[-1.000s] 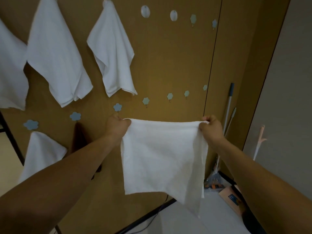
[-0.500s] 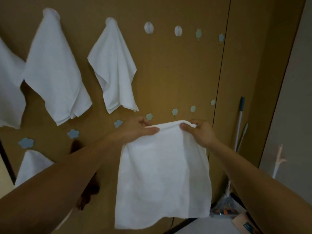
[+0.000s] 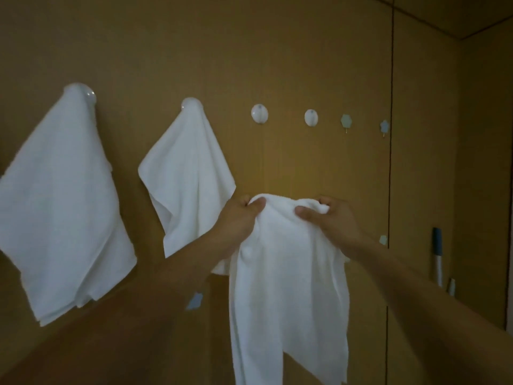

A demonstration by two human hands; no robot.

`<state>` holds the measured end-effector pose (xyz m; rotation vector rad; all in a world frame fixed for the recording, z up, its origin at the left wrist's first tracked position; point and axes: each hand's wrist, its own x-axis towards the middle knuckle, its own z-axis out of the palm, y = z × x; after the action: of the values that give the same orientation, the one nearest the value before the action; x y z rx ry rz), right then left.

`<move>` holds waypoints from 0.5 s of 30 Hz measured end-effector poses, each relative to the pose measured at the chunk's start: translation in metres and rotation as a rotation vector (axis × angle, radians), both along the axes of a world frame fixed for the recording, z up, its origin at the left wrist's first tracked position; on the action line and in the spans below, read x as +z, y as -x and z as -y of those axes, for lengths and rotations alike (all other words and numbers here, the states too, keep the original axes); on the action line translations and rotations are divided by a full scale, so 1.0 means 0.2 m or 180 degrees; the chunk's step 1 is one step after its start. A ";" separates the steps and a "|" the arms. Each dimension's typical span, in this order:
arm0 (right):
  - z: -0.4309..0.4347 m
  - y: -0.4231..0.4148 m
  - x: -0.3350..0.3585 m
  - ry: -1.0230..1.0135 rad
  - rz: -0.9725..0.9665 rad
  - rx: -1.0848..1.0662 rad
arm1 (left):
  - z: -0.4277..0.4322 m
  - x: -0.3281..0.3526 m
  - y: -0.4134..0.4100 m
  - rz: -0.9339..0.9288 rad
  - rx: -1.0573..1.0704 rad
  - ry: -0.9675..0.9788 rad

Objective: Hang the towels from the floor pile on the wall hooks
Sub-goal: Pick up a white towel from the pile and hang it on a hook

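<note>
I hold a white towel [image 3: 288,287] in front of the brown wall, bunched at its top edge. My left hand [image 3: 241,220] pinches the top at the left and my right hand [image 3: 333,220] grips it at the right, close together. The cloth hangs down below both hands. Above the towel sits a bare round white hook [image 3: 259,113], with a second bare one [image 3: 311,117] to its right. Two white towels hang on hooks further left, one in the middle [image 3: 188,173] and one at the left [image 3: 61,201].
Small blue flower-shaped hooks [image 3: 346,121] continue the upper row to the right; others sit lower [image 3: 383,240]. A dark vertical seam [image 3: 390,162] divides the wall panels. A mop handle [image 3: 438,257] leans at the right.
My hands have moved together along the towel's top edge, gathering the spread cloth into a bunch, and have lifted it toward the upper row of hooks. The view has tilted upward.
</note>
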<state>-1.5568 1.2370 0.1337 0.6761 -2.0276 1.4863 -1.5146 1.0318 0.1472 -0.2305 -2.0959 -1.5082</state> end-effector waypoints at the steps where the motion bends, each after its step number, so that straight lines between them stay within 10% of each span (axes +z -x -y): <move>1: 0.02 0.06 0.05 0.0176 -0.0075 0.0058 | 0.00 0.05 0.04 -0.0158 0.0132 0.0087; 15: 0.26 0.80 0.91 0.0962 -0.0698 0.0163 | 0.04 0.89 0.65 -0.1749 0.2310 0.1257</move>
<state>-1.7177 1.1855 0.3150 0.7328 -1.5920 1.6265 -1.6437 1.0237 0.3249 -0.0076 -1.7200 -0.5237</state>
